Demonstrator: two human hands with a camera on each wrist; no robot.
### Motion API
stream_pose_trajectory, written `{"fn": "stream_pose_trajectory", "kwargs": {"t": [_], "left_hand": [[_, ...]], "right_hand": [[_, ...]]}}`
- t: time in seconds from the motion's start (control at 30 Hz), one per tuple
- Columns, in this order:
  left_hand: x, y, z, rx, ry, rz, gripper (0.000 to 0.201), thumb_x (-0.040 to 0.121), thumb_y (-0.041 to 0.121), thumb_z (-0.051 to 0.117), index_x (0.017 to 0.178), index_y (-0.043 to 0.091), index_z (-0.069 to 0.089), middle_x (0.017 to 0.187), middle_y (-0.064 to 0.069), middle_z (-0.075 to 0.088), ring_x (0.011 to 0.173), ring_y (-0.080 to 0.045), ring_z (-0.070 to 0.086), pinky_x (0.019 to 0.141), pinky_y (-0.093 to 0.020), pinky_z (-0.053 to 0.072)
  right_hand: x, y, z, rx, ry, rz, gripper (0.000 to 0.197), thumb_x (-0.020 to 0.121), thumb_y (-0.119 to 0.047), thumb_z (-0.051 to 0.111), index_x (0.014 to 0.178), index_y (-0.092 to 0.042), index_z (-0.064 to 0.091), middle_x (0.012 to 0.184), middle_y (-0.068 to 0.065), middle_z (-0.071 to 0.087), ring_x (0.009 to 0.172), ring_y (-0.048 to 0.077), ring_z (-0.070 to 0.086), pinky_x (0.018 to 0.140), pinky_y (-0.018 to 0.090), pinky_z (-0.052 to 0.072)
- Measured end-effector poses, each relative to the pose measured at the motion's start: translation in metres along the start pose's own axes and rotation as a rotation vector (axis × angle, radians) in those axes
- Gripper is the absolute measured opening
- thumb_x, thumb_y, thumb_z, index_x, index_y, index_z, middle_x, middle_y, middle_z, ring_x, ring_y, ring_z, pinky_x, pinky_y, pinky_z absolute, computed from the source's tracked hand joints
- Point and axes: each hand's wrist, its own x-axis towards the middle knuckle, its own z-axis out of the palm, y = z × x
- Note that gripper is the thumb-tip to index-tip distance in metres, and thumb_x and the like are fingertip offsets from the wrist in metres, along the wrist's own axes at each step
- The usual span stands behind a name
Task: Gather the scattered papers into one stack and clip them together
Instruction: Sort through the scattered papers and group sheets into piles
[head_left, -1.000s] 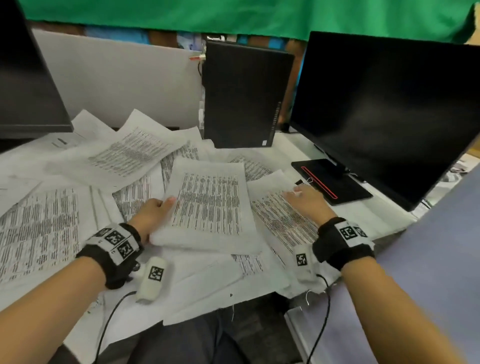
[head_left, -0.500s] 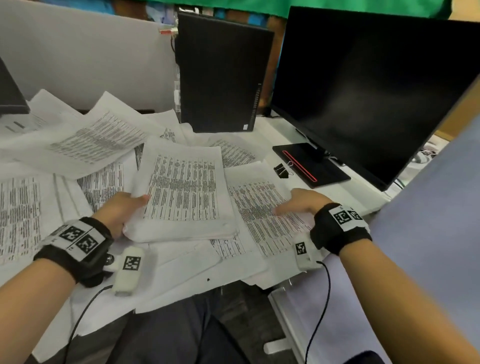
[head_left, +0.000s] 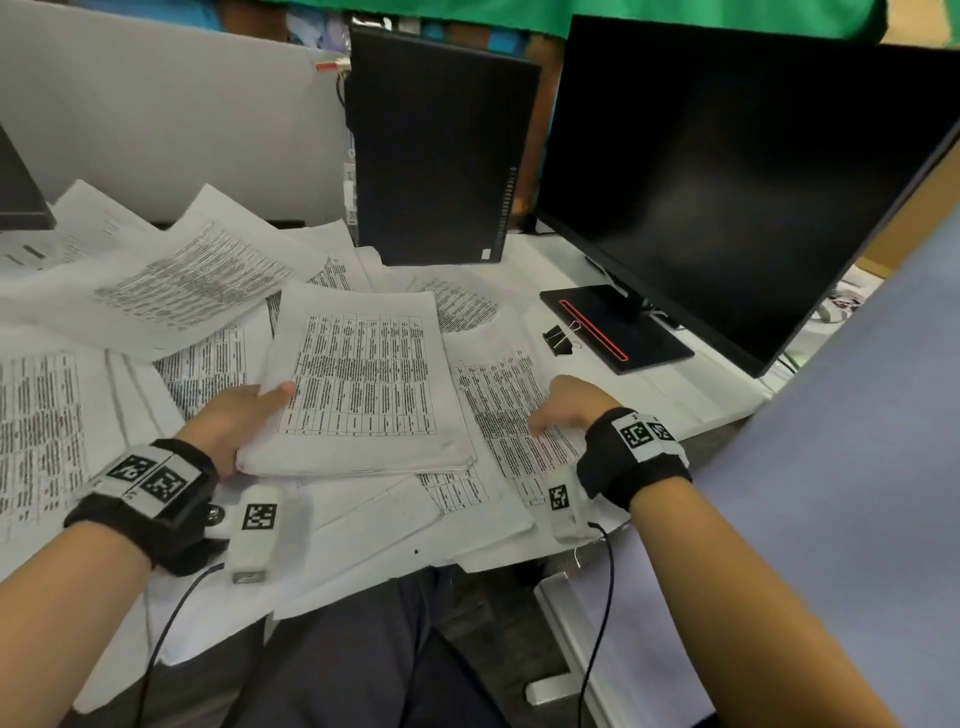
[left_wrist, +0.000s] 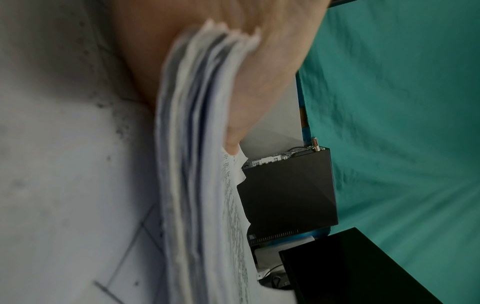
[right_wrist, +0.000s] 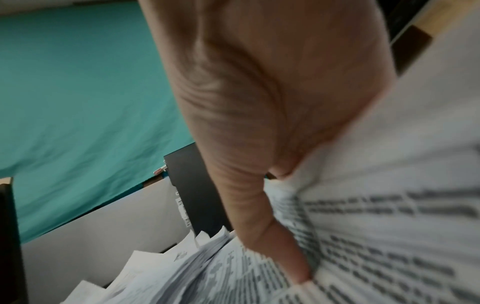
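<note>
At center frame, the left hand (head_left: 234, 421) grips the lower left edge of the stack of papers (head_left: 363, 384), thumb on top. To its right, the right hand (head_left: 566, 408) pinches a loose sheet (head_left: 498, 410), thumb over the print. 1 binder clip (head_left: 560, 339) lies higher up on the tabletop (head_left: 691, 400), just beside the monitor base (head_left: 639, 338).

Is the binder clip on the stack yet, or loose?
Loose: the binder clip lies on the desk beside the monitor stand, apart from the stack that the left hand grips.
</note>
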Motion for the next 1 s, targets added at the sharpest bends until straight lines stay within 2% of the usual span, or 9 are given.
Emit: {"fn": "stream_pose_trajectory", "kwargs": {"t": [0.13, 0.23, 0.37, 0.43, 0.5, 0.57, 0.73, 0.9, 1.0], "left_hand": [[-0.005, 0.003, 0.005, 0.001, 0.042, 0.007, 0.035, 0.1, 0.038, 0.039, 0.113, 0.008, 0.051, 0.084, -0.007, 0.055, 0.071, -0.022, 0.052, 0.054, -0.03, 0.039], [-0.004, 0.004, 0.007, -0.023, 0.045, 0.0, 0.031, 0.101, 0.035, 0.036, 0.114, 0.01, 0.05, 0.084, -0.005, 0.053, 0.07, -0.019, 0.05, 0.053, -0.029, 0.036], [-0.001, 0.003, 0.006, -0.061, 0.058, -0.027, 0.025, 0.1, 0.033, 0.035, 0.1, 0.011, 0.046, 0.086, -0.009, 0.051, 0.066, -0.021, 0.048, 0.061, -0.029, 0.04], [-0.002, 0.004, 0.005, -0.104, 0.059, -0.058, 0.028, 0.099, 0.036, 0.035, 0.1, 0.009, 0.046, 0.084, -0.009, 0.052, 0.069, -0.023, 0.051, 0.066, -0.033, 0.044], [-0.002, 0.006, 0.005, -0.112, 0.042, -0.066, 0.036, 0.099, 0.037, 0.034, 0.104, 0.005, 0.05, 0.086, -0.01, 0.055, 0.073, -0.026, 0.054, 0.07, -0.035, 0.048], [-0.004, 0.005, 0.001, -0.108, 0.02, -0.074, 0.041, 0.098, 0.036, 0.034, 0.107, 0.002, 0.053, 0.088, -0.013, 0.059, 0.072, -0.027, 0.059, 0.063, -0.034, 0.05], [0.005, -0.009, -0.013, -0.383, -0.154, -0.053, 0.04, 0.096, 0.027, 0.041, 0.12, 0.0, 0.057, 0.115, -0.026, 0.064, 0.108, -0.045, 0.06, 0.092, -0.06, 0.046], [0.01, -0.005, -0.02, -0.522, -0.2, -0.093, 0.066, 0.097, 0.057, 0.022, 0.124, 0.007, 0.055, 0.122, -0.019, 0.062, 0.115, -0.035, 0.058, 0.09, -0.042, 0.048], [0.008, -0.001, -0.015, -0.426, -0.206, -0.061, 0.07, 0.09, 0.066, 0.033, 0.131, 0.012, 0.052, 0.133, -0.016, 0.056, 0.118, -0.034, 0.055, 0.096, -0.045, 0.046]], "right_hand": [[-0.006, -0.01, -0.012, 0.035, 0.191, -0.031, 0.047, 0.097, -0.017, 0.058, 0.138, 0.003, 0.045, 0.139, 0.02, 0.052, 0.126, 0.035, 0.053, 0.096, 0.037, 0.046], [-0.016, -0.018, -0.048, 0.172, 0.671, -0.097, 0.025, 0.099, -0.017, 0.053, 0.121, -0.006, 0.058, 0.113, 0.015, 0.063, 0.103, 0.032, 0.063, 0.083, 0.039, 0.05], [-0.041, -0.04, -0.096, 0.66, 0.994, -0.36, 0.015, 0.1, -0.013, 0.05, 0.111, -0.007, 0.057, 0.096, -0.002, 0.058, 0.075, 0.002, 0.053, 0.062, 0.006, 0.046], [-0.034, -0.053, -0.102, 0.78, 0.89, -0.377, 0.021, 0.098, -0.014, 0.055, 0.117, -0.005, 0.059, 0.106, 0.0, 0.061, 0.086, 0.008, 0.058, 0.066, 0.006, 0.046], [-0.017, -0.065, -0.091, 0.946, 0.669, -0.377, 0.028, 0.094, -0.013, 0.061, 0.121, -0.005, 0.062, 0.113, 0.006, 0.067, 0.099, 0.019, 0.065, 0.087, 0.03, 0.056], [-0.003, -0.077, -0.066, 1.074, 0.418, -0.364, 0.032, 0.093, -0.009, 0.064, 0.125, -0.006, 0.062, 0.117, 0.009, 0.068, 0.105, 0.024, 0.066, 0.097, 0.041, 0.052], [0.033, -0.097, 0.005, 1.014, 0.075, -0.28, 0.04, 0.091, -0.008, 0.068, 0.129, -0.001, 0.061, 0.124, 0.013, 0.067, 0.118, 0.028, 0.063, 0.096, 0.035, 0.05], [0.054, -0.101, 0.03, 0.736, 0.003, -0.259, 0.042, 0.089, -0.017, 0.071, 0.128, -0.004, 0.06, 0.124, 0.009, 0.066, 0.109, 0.021, 0.062, 0.088, 0.027, 0.045], [0.056, -0.102, 0.033, 0.798, -0.023, -0.287, 0.05, 0.091, -0.031, 0.069, 0.134, -0.01, 0.054, 0.129, -0.001, 0.06, 0.112, 0.015, 0.055, 0.094, 0.027, 0.04]]}}
